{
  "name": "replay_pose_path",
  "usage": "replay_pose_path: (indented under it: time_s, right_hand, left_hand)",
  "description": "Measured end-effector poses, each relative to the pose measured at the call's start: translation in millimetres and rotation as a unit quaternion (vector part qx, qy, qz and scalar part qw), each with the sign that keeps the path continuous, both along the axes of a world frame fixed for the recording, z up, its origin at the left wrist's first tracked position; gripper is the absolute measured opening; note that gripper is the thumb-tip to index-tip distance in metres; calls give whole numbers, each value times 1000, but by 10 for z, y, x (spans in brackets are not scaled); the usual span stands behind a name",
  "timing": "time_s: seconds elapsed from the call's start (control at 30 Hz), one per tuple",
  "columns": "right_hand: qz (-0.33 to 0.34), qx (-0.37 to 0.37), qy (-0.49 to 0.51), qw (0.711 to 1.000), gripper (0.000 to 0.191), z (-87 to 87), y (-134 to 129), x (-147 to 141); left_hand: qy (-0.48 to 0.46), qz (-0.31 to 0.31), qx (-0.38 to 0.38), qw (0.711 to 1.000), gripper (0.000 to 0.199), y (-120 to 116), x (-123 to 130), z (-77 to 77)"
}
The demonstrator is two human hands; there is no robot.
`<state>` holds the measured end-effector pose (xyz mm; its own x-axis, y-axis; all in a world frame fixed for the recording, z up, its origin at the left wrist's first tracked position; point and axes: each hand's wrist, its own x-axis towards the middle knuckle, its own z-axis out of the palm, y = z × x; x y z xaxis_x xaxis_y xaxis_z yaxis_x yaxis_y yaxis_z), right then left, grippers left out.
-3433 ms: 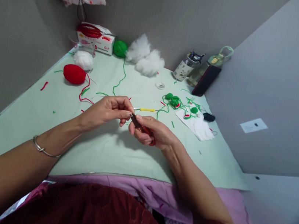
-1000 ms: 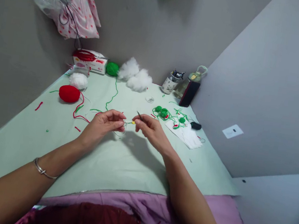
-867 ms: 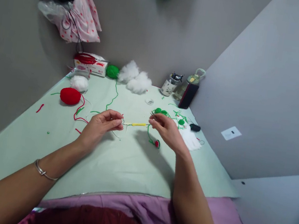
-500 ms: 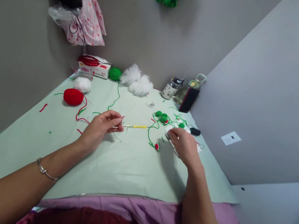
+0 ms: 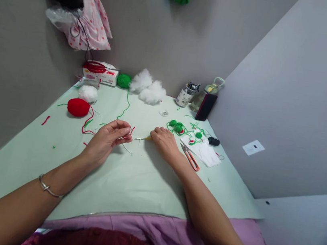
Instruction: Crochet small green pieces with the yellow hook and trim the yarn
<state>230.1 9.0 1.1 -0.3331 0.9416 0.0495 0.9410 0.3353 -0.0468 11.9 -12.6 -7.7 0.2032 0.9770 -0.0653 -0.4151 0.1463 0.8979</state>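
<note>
My left hand (image 5: 113, 135) is closed in a pinch above the table, left of centre. A short end of red yarn (image 5: 132, 130) sticks up from its fingertips; the rest of what it pinches is hidden by the fingers. My right hand (image 5: 163, 142) is at the table with its fingers closed over the yellow handle of a crochet hook (image 5: 139, 138), whose metal shaft points left toward my left hand. Orange-handled thread snips (image 5: 190, 158) lie right of my right wrist. Small green crocheted pieces (image 5: 179, 127) with tangled green yarn lie beyond that hand.
A red yarn ball (image 5: 78, 107), a white yarn ball (image 5: 88, 93) and a green yarn ball (image 5: 124, 81) sit at the left and back. White stuffing (image 5: 152, 92), a pen jar (image 5: 184, 96), a bottle (image 5: 212, 89) and a phone (image 5: 206, 107) stand behind. White tissue (image 5: 208, 152) lies right.
My right hand has moved left from beside the snips onto the crochet hook. The snips now show fully on the table. The small red-and-green piece has shifted right, by the tissue. My left hand stays pinched.
</note>
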Motion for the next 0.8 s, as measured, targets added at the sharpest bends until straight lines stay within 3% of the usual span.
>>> replay_pose_path:
  time_s: [0.17, 0.23, 0.3, 0.37, 0.43, 0.53, 0.7, 0.8]
  right_hand:
    - [-41, 67, 88, 993, 22, 198, -132, 224]
    - [-54, 77, 215, 972, 21, 276, -212, 288]
    - [-51, 25, 429, 901, 20, 312, -307, 302]
    - [-48, -59, 606, 792, 25, 305, -406, 266]
    - [-63, -114, 688, 714, 30, 273, -497, 196]
    - [-92, -128, 748, 645, 35, 231, -603, 75]
    - [-86, -78, 789, 604, 24, 227, -732, -77]
    - [-79, -26, 779, 622, 20, 205, -798, -135]
  left_hand:
    - [-9, -12, -3, 1000, 20, -26, 10, 18]
    - [-6, -25, -4, 1000, 20, -48, 27, 21]
    - [-3, -39, -4, 999, 22, -72, 50, 18]
    - [1, -52, -5, 999, 23, -93, 72, 7]
    - [4, -62, -9, 998, 24, -109, 90, -5]
    - [6, -70, -15, 997, 25, -127, 112, -15]
    - [12, -79, -21, 997, 22, -159, 138, 3]
    - [17, -85, -24, 996, 20, -171, 143, 15]
